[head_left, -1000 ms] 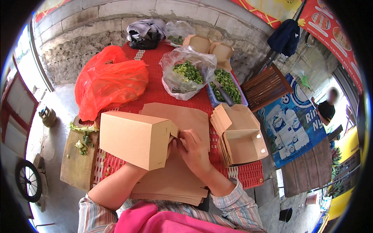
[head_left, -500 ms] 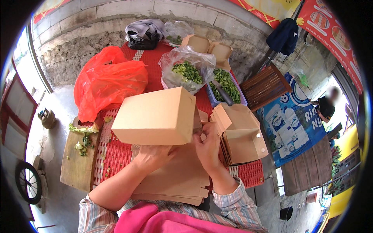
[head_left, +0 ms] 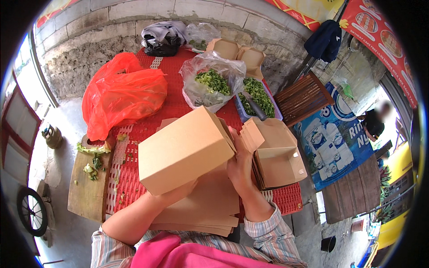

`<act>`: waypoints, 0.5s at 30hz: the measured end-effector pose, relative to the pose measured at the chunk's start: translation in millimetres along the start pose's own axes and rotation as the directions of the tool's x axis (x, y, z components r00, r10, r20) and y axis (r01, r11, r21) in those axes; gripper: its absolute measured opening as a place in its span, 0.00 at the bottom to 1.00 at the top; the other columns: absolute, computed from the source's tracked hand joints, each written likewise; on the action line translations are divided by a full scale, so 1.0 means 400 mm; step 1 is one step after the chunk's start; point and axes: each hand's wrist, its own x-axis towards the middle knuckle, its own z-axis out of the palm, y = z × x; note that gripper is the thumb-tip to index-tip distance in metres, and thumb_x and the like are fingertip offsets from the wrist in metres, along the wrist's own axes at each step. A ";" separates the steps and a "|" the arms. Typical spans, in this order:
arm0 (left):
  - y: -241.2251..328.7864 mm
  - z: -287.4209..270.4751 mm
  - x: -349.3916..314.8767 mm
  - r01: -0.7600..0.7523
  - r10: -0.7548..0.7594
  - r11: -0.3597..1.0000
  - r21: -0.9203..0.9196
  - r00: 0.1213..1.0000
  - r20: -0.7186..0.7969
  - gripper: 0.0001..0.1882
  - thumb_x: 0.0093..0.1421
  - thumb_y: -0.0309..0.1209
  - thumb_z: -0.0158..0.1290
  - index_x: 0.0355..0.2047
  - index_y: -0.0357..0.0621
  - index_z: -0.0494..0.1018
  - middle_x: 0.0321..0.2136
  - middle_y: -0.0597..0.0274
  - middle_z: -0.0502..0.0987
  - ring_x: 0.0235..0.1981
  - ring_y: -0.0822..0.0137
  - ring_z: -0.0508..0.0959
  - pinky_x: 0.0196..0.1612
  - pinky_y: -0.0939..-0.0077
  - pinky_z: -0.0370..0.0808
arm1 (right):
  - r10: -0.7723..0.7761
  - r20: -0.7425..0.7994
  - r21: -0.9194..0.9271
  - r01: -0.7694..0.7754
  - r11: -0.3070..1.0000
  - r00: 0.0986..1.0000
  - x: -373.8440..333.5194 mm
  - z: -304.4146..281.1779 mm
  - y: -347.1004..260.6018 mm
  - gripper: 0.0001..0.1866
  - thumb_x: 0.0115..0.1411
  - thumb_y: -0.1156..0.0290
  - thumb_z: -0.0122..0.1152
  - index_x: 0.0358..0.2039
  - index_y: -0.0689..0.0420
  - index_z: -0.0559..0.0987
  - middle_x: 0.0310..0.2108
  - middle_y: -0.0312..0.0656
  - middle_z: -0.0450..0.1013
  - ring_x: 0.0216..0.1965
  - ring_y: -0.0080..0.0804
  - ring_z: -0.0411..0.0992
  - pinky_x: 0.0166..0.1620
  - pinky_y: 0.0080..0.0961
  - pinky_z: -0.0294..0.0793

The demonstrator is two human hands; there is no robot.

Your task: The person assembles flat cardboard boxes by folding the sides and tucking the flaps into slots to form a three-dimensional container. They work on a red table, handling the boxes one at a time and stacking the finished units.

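Observation:
A brown cardboard box [head_left: 183, 149] is held up in front of me, tilted with its right side higher. Beneath its near edge my left hand [head_left: 176, 193] supports it, most of the fingers hidden by the box. My right hand [head_left: 240, 161] grips the box's right end, fingers pointing up along the flaps there. Under the box lies a stack of flat cardboard blanks [head_left: 212, 196]. Close to the right of my right hand stand open folded cardboard boxes [head_left: 279, 167], nested together.
The red woven table [head_left: 134, 172] carries a red plastic bag [head_left: 125, 96], a clear bag of chopped greens [head_left: 213, 82] and a blue tray of greens [head_left: 259, 100] with a knife [head_left: 254, 107]. A cutting board [head_left: 85, 192] with scraps lies left. A person [head_left: 373, 125] stands far right.
The box has turned, its right end now raised and its near left corner lower. My right hand has moved from working at its end flap to gripping that end.

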 end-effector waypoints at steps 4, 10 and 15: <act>-0.004 -0.010 0.031 0.282 -0.183 0.766 -0.578 0.957 0.224 0.08 0.56 0.33 0.59 0.27 0.43 0.73 0.25 0.63 0.78 0.24 0.58 0.79 0.27 0.64 0.75 | 0.084 0.005 0.300 -0.082 0.950 0.996 -0.005 0.010 -0.001 0.28 0.73 0.65 0.46 0.69 0.60 0.57 0.34 0.48 0.78 0.37 0.37 0.79 0.35 0.27 0.70; -0.041 -0.066 0.053 0.483 -0.538 -0.017 -0.875 0.734 0.415 0.05 0.67 0.27 0.53 0.40 0.38 0.73 0.29 0.59 0.77 0.28 0.75 0.77 0.31 0.77 0.76 | -0.301 0.198 0.497 0.169 0.851 0.933 -0.029 0.014 -0.047 0.46 0.63 0.49 0.60 0.71 0.62 0.50 0.64 0.56 0.61 0.64 0.49 0.62 0.64 0.41 0.63; -0.038 -0.061 0.065 0.076 -0.484 -0.696 -0.714 0.685 0.544 0.15 0.71 0.31 0.48 0.55 0.38 0.66 0.41 0.65 0.76 0.41 0.77 0.78 0.44 0.79 0.77 | -0.580 0.191 0.247 0.533 0.809 0.792 -0.063 0.058 -0.099 0.52 0.52 0.61 0.73 0.69 0.64 0.52 0.64 0.63 0.57 0.64 0.58 0.60 0.62 0.48 0.65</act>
